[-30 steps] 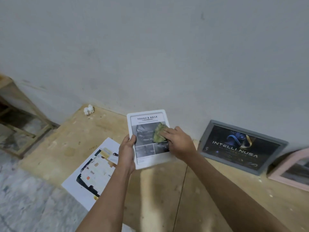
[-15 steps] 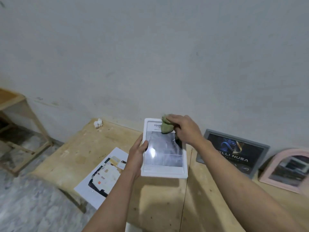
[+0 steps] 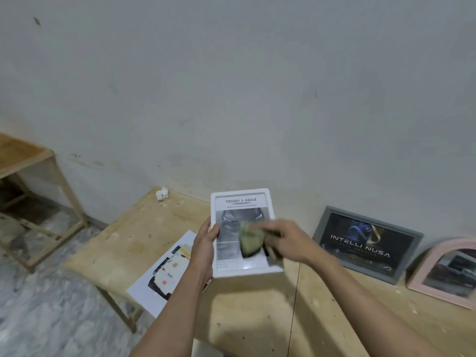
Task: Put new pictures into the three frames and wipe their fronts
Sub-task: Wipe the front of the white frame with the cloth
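My left hand (image 3: pixel 206 243) grips the left edge of a white frame (image 3: pixel 240 202) holding a "TOUGH & AGILE" picture, raised above the wooden table (image 3: pixel 244 313). A wadded green cloth (image 3: pixel 251 242) is pressed to the lower middle of the glass by my right hand (image 3: pixel 286 240), which grips it; both are motion-blurred. Leaning on the wall to the right are a grey frame (image 3: pixel 365 243) with a dark "INTELLI NUSA" picture and a pink arched frame (image 3: pixel 445 273).
A printed sheet (image 3: pixel 164 271) lies on the table's left part, reaching its front edge. A small white lump (image 3: pixel 162 194) sits at the back left corner. A wooden stool (image 3: pixel 28 181) stands on the floor at left. The wall is close behind.
My right hand has wiped the cloth from the frame's top edge down to the lower middle of the glass. The frame has tipped more upright toward me.
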Demonstrator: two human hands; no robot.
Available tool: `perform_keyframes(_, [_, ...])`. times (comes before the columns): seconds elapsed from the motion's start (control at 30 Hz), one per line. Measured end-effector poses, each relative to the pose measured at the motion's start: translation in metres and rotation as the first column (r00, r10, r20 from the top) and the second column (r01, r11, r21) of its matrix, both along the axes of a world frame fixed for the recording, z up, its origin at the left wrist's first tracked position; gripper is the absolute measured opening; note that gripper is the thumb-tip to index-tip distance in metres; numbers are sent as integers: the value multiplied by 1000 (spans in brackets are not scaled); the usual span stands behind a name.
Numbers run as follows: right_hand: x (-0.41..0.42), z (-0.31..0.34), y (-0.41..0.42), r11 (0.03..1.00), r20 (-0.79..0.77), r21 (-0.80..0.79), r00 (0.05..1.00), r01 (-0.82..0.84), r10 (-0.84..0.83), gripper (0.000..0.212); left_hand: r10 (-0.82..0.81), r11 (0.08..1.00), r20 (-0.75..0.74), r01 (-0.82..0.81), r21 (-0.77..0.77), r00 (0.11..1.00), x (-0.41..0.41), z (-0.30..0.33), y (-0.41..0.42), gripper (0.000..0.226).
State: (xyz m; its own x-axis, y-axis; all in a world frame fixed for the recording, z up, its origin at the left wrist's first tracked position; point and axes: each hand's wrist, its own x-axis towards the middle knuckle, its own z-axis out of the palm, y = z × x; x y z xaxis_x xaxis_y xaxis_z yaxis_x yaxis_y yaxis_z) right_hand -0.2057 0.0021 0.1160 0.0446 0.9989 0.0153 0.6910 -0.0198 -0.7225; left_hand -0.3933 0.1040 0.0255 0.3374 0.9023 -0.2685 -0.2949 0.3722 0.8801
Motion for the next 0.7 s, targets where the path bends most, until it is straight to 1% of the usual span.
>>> perform_keyframes(0.03, [2,9,14,983,90,165,991,83,-99,52,-28,999,9,28,25,1000,2,6,-1,36])
perform_keyframes(0.07, [2,13,29,939,220,322,954,126,-203,56,-56,997,-3,56,52,998,5,12,-1,36])
perform_keyframes(0.1, [-1,13,42,898,338,423,897,124,-283,58,-85,994,-10,85,73,996,9,18,-2,36])
perform_keyframes(0.13, [-7,10,53,881,415,463,855,95,-311,59,-111,989,-8,111,95,994,12,25,-4,37])
perform_keyframes(0.17, [-15,4,62,876,454,479,839,56,-301,58,-125,986,10,123,114,992,14,30,-4,38])
perform_keyframes(0.23, [-34,-10,64,889,472,458,851,-14,-229,55,-120,985,43,114,128,992,14,39,-1,42])
perform_keyframes(0.27, [-45,-17,59,894,469,445,863,-47,-188,54,-91,990,62,83,114,994,9,42,1,40])
perform_keyframes(0.33, [-57,-30,43,895,477,423,875,-144,-84,53,-35,999,101,32,36,994,-4,46,2,33])
perform_keyframes(0.37, [-60,-35,33,886,483,413,875,-211,-17,52,-8,1000,87,7,12,996,-10,42,5,32])
perform_keyframes(0.43, [-68,-45,15,875,483,348,864,-337,141,48,40,999,9,-40,20,999,-20,36,7,31])
perform_keyframes(0.47, [-74,-43,8,885,451,282,865,-371,219,46,51,998,-33,-50,37,998,-23,32,8,30])
perform_keyframes(0.5, [-76,-38,5,904,404,211,876,-371,265,46,52,998,-60,-49,47,997,-25,28,8,29])
perform_keyframes(0.53, [-75,-25,3,933,328,106,898,-343,293,46,46,998,-87,-41,56,995,-26,28,6,28])
perform_keyframes(0.57, [-71,-11,1,951,207,-43,929,-305,307,45,45,997,-122,-36,75,992,-27,32,2,28])
perform_keyframes(0.6, [-64,2,0,940,52,-183,952,-288,302,44,40,996,-154,-27,87,987,-27,35,-1,29])
perform_keyframes(0.63, [-56,15,1,930,-83,-249,963,-270,257,42,29,996,-173,-13,93,985,-27,38,-2,31])
perform_keyframes(0.67, [-48,24,5,951,-165,-216,968,-220,187,43,21,994,-178,-2,106,984,-26,40,-3,31])
perform_keyframes(0.7, [-41,31,12,986,-194,-124,977,-110,85,44,19,992,-189,5,124,982,-26,41,-2,31])
